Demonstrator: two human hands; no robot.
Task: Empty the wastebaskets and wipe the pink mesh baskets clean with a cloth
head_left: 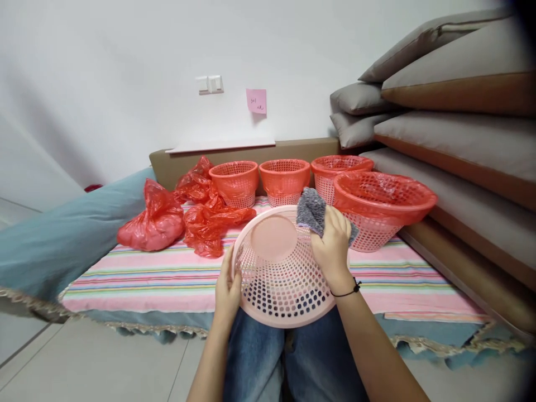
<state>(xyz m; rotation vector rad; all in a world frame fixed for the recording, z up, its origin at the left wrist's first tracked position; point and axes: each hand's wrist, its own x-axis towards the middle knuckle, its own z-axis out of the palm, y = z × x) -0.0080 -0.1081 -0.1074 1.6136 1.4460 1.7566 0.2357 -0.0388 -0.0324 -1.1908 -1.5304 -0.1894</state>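
Note:
A pale pink perforated basket (274,240) is tilted over my lap, its open side facing me. My left hand (229,282) grips the rim at its left side, thumb inside. My right hand (331,243), with a black cord on the wrist, holds a grey speckled cloth (311,211) against the basket's upper right rim. Part of the cloth sticks out past the fingers on the right.
Behind stand baskets lined with red bags (234,177), (285,174), (341,164), (383,195). Red plastic bags (153,220) lie at the left on the striped cloth (159,279). Grey cushions (464,134) are stacked at the right.

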